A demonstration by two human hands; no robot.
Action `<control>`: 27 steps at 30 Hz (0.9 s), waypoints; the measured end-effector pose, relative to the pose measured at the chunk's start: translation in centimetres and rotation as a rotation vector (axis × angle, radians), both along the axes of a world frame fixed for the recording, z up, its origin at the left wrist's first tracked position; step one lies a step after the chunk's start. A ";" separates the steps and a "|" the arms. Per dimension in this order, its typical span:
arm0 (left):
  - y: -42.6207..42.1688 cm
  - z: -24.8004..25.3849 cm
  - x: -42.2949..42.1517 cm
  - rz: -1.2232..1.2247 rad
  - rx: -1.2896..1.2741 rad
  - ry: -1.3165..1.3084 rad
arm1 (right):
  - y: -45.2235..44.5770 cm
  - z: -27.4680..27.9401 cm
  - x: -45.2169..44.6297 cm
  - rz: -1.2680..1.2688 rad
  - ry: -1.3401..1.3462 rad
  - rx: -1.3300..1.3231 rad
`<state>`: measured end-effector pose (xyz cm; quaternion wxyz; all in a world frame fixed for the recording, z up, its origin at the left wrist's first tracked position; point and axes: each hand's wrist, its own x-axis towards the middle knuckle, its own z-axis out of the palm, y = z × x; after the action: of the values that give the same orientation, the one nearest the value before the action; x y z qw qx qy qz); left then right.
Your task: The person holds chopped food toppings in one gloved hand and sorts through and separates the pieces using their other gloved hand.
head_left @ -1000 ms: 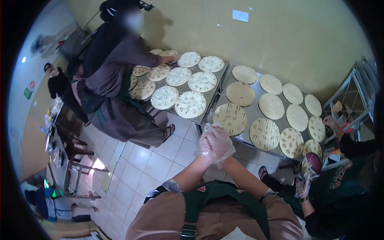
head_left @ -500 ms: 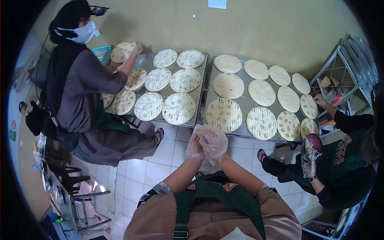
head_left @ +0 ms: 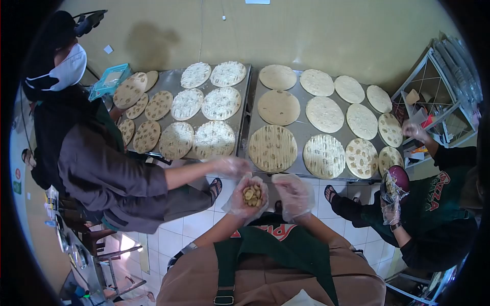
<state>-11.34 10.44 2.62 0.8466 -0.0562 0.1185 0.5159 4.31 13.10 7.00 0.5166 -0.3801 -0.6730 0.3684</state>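
My left hand [head_left: 246, 201], in a clear plastic glove, is cupped palm up around a small heap of yellowish-brown topping slices [head_left: 252, 196]; their exact kind I cannot make out. Beside it my right hand [head_left: 293, 196], gloved too, is open with fingers extended and nothing in it. Both are in front of the tables' near edge, closest to a round pizza base [head_left: 272, 148] with pale stripes and brown pieces. A co-worker's gloved hand [head_left: 232, 166] reaches in from the left, just above my left fingers.
Metal tables carry rows of pizza bases, some topped with white shreds [head_left: 214, 140]. The left co-worker [head_left: 112, 163] holds a topped base [head_left: 130, 91] near a turquoise basket [head_left: 111, 80]. Another on the right holds a purple bowl [head_left: 397, 179]. A wire rack [head_left: 434, 92] stands behind.
My hands, formerly together, have parted, and the slices in my left palm now show. The left co-worker has leaned nearer and stretched a hand towards mine. My view has shifted slightly.
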 end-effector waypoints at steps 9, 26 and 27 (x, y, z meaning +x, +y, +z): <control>-1.8 3.2 2.5 -0.192 -0.191 -0.237 | -2.6 -6.1 7.8 -0.213 0.662 -0.847; -2.5 4.5 4.2 -0.117 -0.247 -0.219 | -4.6 -8.5 9.4 -0.113 0.911 -0.981; -2.5 4.8 4.3 -0.110 -0.248 -0.218 | -4.6 -8.5 9.4 -0.105 0.923 -0.962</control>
<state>-7.08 7.90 7.37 0.8679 -0.2091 0.0914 0.4411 13.74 8.48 -1.51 0.5418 -0.4037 -0.1245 0.7266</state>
